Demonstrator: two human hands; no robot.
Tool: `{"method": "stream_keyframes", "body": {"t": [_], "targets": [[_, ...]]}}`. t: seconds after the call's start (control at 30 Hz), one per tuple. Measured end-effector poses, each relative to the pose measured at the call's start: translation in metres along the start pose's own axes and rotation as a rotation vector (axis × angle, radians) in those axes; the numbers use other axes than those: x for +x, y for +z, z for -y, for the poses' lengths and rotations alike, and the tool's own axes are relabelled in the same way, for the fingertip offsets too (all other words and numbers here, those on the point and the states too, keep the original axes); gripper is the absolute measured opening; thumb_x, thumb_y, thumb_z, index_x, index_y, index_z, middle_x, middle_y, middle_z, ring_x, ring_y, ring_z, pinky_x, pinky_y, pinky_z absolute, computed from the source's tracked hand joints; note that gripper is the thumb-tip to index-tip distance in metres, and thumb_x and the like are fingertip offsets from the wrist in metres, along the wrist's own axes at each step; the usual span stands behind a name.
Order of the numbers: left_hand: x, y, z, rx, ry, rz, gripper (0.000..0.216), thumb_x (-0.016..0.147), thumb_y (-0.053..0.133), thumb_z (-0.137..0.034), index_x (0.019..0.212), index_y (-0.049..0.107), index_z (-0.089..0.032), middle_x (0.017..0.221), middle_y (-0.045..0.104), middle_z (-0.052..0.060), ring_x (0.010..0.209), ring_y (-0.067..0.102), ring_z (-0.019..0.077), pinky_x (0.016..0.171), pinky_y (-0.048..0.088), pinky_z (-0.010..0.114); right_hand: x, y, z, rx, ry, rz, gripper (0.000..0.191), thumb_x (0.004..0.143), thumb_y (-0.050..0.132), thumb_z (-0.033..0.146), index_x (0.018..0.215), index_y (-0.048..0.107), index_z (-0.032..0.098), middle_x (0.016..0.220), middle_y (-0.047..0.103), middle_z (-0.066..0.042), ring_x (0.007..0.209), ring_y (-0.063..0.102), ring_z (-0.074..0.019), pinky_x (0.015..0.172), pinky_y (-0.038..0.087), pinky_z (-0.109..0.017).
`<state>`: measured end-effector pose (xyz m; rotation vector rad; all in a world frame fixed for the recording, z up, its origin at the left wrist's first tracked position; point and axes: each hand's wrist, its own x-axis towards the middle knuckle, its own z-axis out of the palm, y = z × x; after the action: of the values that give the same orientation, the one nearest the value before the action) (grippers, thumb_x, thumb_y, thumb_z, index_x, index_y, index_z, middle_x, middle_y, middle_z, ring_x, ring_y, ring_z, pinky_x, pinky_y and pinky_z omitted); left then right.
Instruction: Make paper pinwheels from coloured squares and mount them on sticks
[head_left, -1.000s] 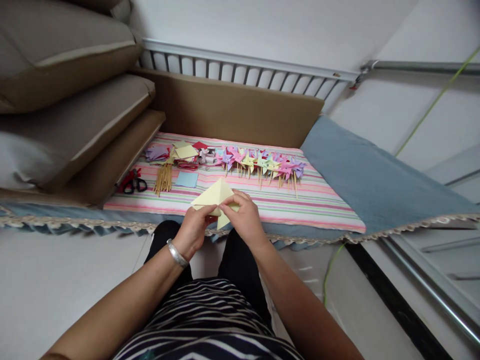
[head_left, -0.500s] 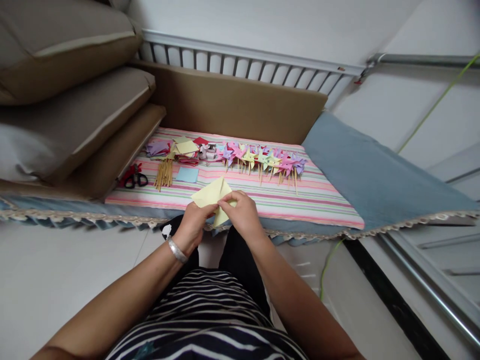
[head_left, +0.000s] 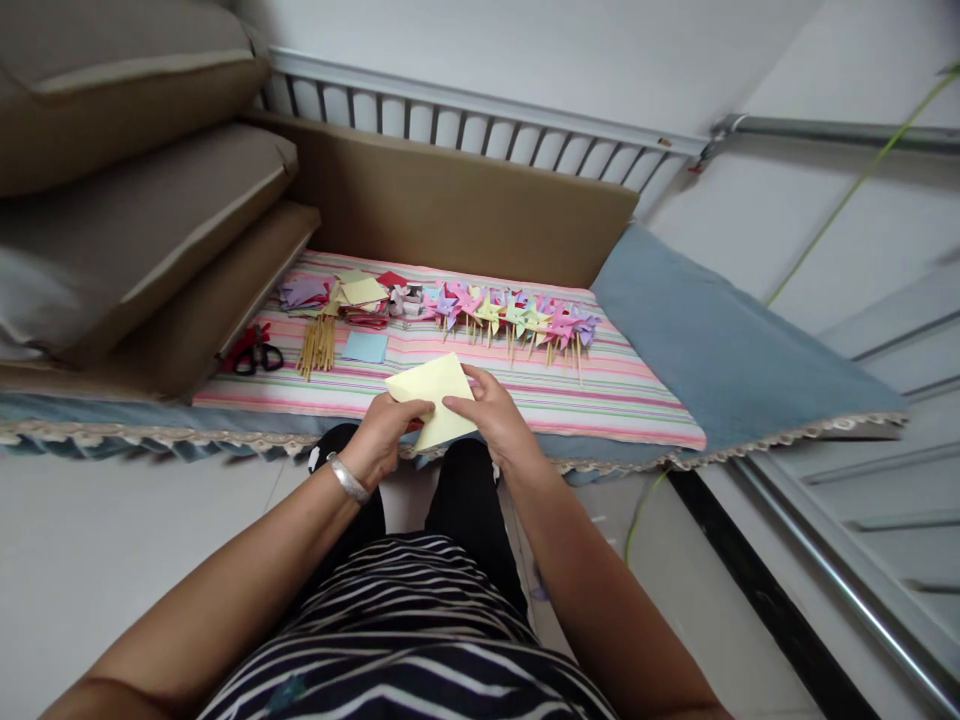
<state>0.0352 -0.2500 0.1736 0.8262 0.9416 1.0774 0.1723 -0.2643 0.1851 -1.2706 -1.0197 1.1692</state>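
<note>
Between my hands is a pale yellow sheet of paper [head_left: 433,383], spread nearly flat above the front edge of the striped cloth. My left hand [head_left: 386,430] grips its left side, thumb on top and fingers underneath. My right hand [head_left: 491,415] pinches the right side in the same way, its thumb lying on the paper near the middle. Beyond the paper lies a light blue paper square [head_left: 365,347]. A row of pastel paper pinwheels [head_left: 517,315] on thin sticks stretches along the cloth behind it.
Black-handled scissors [head_left: 259,355] and a bundle of wooden sticks [head_left: 317,345] lie at the left. Behind them are stacks of coloured paper [head_left: 364,292]. Large cushions [head_left: 150,220] are piled on the left, and a brown board [head_left: 465,210] stands along the back railing.
The yellow paper, slightly creased and tilted before, now lies flatter between my hands. My right hand has shifted from pinching near the centre to holding the right side. The view has moved slightly.
</note>
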Motion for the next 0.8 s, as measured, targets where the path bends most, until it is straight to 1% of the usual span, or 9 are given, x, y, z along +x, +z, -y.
{"method": "stream_keyframes", "body": {"t": [0.17,0.3,0.37,0.47,0.53,0.6,0.67,0.7,0.8], "targets": [[-0.002,0.0,-0.002,-0.006,0.005,-0.008,0.033,0.051,0.072,-0.014,0.084,0.069,-0.011,0.075,0.071,0.007,0.064,0.061,0.0166,0.059,0.044,0.025,0.005,0.004,-0.002,-0.074,-0.076,0.01,0.054,0.056,0.068,0.017,0.108,0.056,0.018,0.104,0.067,-0.007,0.087,0.064,-0.0222,0.067,0.052,-0.031],[-0.001,-0.002,0.003,-0.045,-0.032,0.027,0.029,0.054,0.073,-0.021,0.08,0.069,-0.01,0.072,0.07,0.009,0.061,0.06,0.0175,0.058,0.045,0.027,0.008,0.012,-0.007,-0.036,-0.102,-0.028,0.05,0.057,0.067,0.019,0.106,0.057,0.018,0.102,0.067,-0.007,0.088,0.064,-0.0226,0.069,0.052,-0.032],[0.001,-0.004,0.006,-0.063,-0.034,0.017,0.028,0.054,0.073,-0.021,0.079,0.069,-0.009,0.07,0.069,0.008,0.059,0.06,0.017,0.058,0.045,0.027,0.008,0.017,-0.011,0.01,-0.099,-0.043,0.05,0.058,0.067,0.018,0.107,0.055,0.017,0.1,0.067,-0.008,0.085,0.065,-0.0223,0.07,0.052,-0.032],[0.004,-0.01,0.008,-0.071,-0.023,-0.027,0.028,0.054,0.072,-0.021,0.079,0.069,-0.009,0.07,0.07,0.008,0.059,0.06,0.0164,0.057,0.045,0.026,0.004,0.02,-0.017,0.012,-0.111,-0.043,0.054,0.066,0.065,0.024,0.117,0.049,0.018,0.097,0.067,-0.008,0.081,0.065,-0.0217,0.069,0.052,-0.034],[0.004,-0.016,0.004,-0.07,-0.026,-0.036,0.027,0.053,0.072,-0.02,0.078,0.069,-0.009,0.068,0.07,0.008,0.058,0.06,0.0167,0.056,0.045,0.026,-0.003,0.016,-0.019,-0.093,-0.203,-0.055,0.053,0.074,0.059,0.029,0.124,0.043,0.019,0.097,0.067,-0.008,0.082,0.065,-0.0211,0.072,0.052,-0.035],[0.004,-0.02,-0.003,-0.068,-0.04,-0.03,0.026,0.053,0.072,-0.02,0.076,0.069,-0.009,0.066,0.069,0.008,0.057,0.06,0.017,0.055,0.045,0.026,-0.014,0.007,-0.018,-0.297,-0.392,-0.057,0.047,0.08,0.055,0.029,0.125,0.044,0.021,0.105,0.063,-0.009,0.094,0.062,-0.0212,0.082,0.05,-0.037],[0.004,-0.023,-0.01,-0.067,-0.053,-0.022,0.024,0.051,0.071,-0.019,0.073,0.068,-0.009,0.064,0.069,0.008,0.057,0.06,0.0176,0.055,0.045,0.026,-0.026,-0.003,-0.015,-0.549,-0.606,-0.004,0.04,0.081,0.053,0.023,0.121,0.05,0.024,0.122,0.056,-0.01,0.113,0.052,-0.0226,0.095,0.043,-0.04],[0.004,-0.024,-0.012,-0.067,-0.056,-0.016,0.024,0.051,0.071,-0.019,0.072,0.068,-0.009,0.064,0.069,0.008,0.057,0.06,0.0179,0.055,0.045,0.027,-0.032,-0.008,-0.014,-0.663,-0.682,0.03,0.039,0.08,0.053,0.019,0.119,0.051,0.024,0.129,0.051,-0.009,0.12,0.046,-0.0233,0.1,0.038,-0.042],[0.005,-0.021,-0.017,-0.058,-0.055,0.001,0.024,0.05,0.07,-0.017,0.073,0.067,-0.009,0.063,0.069,0.008,0.056,0.06,0.0176,0.054,0.045,0.026,-0.044,-0.017,-0.013,-0.872,-0.788,0.055,0.037,0.078,0.05,0.011,0.113,0.055,0.023,0.141,0.038,-0.009,0.13,0.033,-0.0247,0.106,0.029,-0.046]]}}
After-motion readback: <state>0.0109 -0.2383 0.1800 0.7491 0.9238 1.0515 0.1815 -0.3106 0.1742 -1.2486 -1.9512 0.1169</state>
